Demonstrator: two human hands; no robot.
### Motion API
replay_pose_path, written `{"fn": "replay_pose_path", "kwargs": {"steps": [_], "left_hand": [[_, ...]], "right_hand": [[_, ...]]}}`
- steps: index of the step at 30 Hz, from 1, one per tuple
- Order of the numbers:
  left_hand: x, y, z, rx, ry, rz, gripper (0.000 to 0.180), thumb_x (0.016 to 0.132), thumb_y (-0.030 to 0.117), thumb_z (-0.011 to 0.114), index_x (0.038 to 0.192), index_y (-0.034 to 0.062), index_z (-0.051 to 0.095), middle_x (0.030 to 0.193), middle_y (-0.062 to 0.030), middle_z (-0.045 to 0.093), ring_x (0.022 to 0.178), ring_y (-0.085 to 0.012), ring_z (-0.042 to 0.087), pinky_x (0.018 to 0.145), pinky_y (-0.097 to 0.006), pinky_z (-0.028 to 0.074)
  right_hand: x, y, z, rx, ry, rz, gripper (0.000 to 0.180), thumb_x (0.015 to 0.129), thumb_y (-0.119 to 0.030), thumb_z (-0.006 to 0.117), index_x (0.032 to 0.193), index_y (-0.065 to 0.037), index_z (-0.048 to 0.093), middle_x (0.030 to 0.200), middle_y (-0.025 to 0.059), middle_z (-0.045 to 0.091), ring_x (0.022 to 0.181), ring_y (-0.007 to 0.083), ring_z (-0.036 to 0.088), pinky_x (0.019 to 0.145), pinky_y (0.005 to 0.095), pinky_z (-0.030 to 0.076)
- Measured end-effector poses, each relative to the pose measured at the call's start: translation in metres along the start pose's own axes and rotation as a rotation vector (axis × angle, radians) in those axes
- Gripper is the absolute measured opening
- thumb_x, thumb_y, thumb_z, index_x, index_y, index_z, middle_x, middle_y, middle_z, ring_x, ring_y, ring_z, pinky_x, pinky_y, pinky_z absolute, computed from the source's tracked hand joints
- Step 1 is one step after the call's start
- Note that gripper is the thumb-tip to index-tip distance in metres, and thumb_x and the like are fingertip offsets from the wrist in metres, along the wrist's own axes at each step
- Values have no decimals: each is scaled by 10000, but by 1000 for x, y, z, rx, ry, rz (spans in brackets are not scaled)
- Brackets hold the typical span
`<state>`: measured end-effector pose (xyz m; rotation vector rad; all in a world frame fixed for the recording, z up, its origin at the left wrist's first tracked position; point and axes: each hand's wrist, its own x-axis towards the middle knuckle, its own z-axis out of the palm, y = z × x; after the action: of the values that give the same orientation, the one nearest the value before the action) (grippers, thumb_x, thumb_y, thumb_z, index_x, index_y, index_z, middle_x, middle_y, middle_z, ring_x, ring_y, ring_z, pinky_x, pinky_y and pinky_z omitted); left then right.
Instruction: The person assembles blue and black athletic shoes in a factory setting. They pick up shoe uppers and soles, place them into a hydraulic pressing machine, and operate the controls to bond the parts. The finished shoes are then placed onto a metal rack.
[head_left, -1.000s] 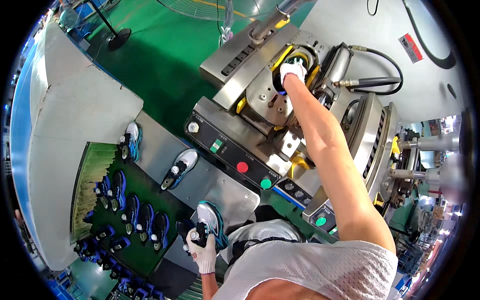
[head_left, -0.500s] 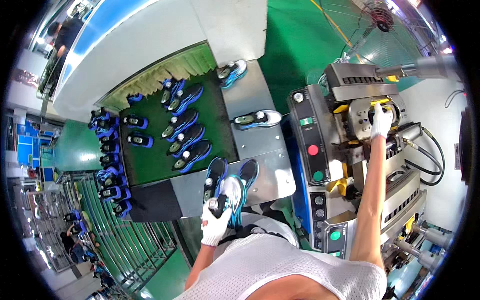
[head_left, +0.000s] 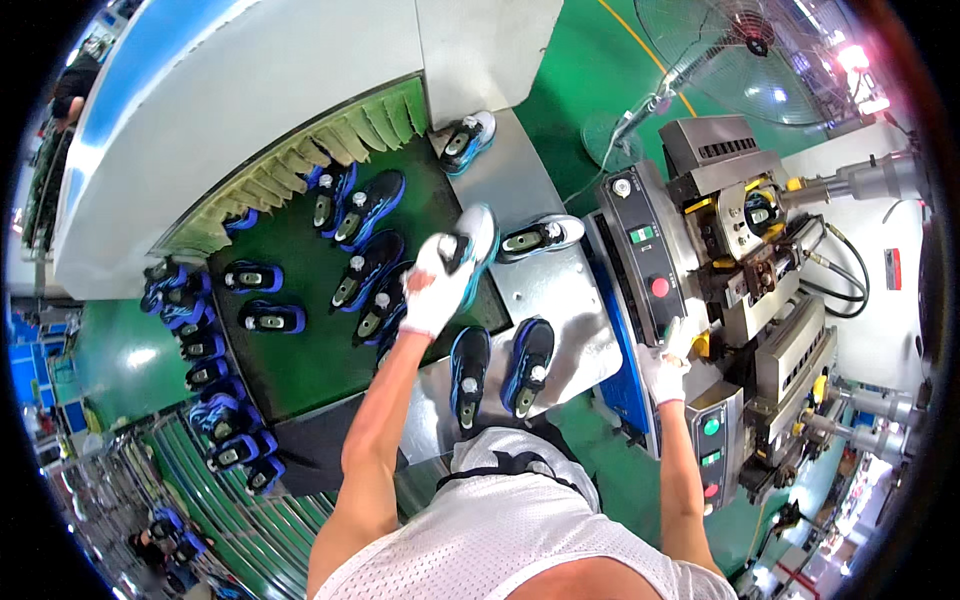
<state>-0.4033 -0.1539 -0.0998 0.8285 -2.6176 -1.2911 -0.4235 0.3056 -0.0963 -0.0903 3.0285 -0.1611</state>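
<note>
My left hand [head_left: 435, 290], in a white glove, grips a blue and white sports shoe [head_left: 472, 243] and holds it above the edge of the dark green conveyor belt [head_left: 300, 350]. My gloved right hand [head_left: 665, 365] rests on the front edge of the grey press machine [head_left: 740, 270], beside its control panel with a red button [head_left: 659, 287]. Its fingers are curled and nothing shows in it. Two blue shoes [head_left: 500, 370] stand side by side on the steel table [head_left: 570, 320] just in front of me.
Several blue shoes [head_left: 365, 215] ride on the belt, more line racks [head_left: 215, 420] at lower left. Two white-blue shoes [head_left: 540, 236] lie on the steel table, one farther back [head_left: 466, 140]. A floor fan [head_left: 745, 60] stands behind the machine. Green floor surrounds everything.
My left hand has carried the shoe up and away from my body, over the belt edge. My right hand has dropped from the machine's upper clamp to its front edge. My view has swung.
</note>
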Motion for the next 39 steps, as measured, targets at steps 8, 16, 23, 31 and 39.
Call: {"fn": "replay_pose_path", "kwargs": {"steps": [8, 16, 23, 31, 39], "left_hand": [[181, -24, 138, 244, -278, 144, 710, 893, 475, 670, 1464, 152, 398, 1334, -197, 621, 1226, -399, 602, 1043, -632, 376], [99, -60, 78, -34, -126, 365, 579, 951, 361, 676, 1406, 39, 519, 1395, -224, 581, 1305, -381, 551, 1078, -411, 449], [-85, -118, -38, 251, -192, 101, 467, 844, 241, 778, 1234, 41, 614, 1195, -174, 662, 1107, -366, 629, 964, -486, 488], [-76, -141, -29, 408, -171, 69, 573, 759, 270, 857, 1213, 36, 598, 1122, -187, 671, 1011, -387, 662, 879, -463, 530], [-143, 72, -58, -696, -424, 110, 463, 936, 239, 666, 1341, 38, 566, 1182, -118, 662, 1065, -235, 636, 947, -380, 523]], "right_hand": [[-127, -57, 2, 35, -103, 85, 839, 867, -208, 763, 1565, -27, 334, 1615, 219, 330, 1448, 385, 405, 1156, 432, 359], [-160, -38, 18, 291, -240, 238, 825, 890, -216, 753, 1579, -84, 318, 1585, 157, 420, 1412, 291, 478, 1110, 339, 404], [-190, -33, 6, 487, -232, 340, 739, 877, -185, 759, 1513, -20, 420, 1551, 172, 460, 1429, 282, 459, 1164, 373, 368], [-189, -33, 31, 534, -275, 198, 687, 889, -297, 725, 1459, 2, 486, 1523, 192, 476, 1395, 335, 481, 1149, 375, 380], [-145, -80, -78, 1279, -316, 45, 542, 915, -269, 657, 1374, 11, 589, 1373, 194, 624, 1251, 289, 610, 1069, 384, 467]]}}
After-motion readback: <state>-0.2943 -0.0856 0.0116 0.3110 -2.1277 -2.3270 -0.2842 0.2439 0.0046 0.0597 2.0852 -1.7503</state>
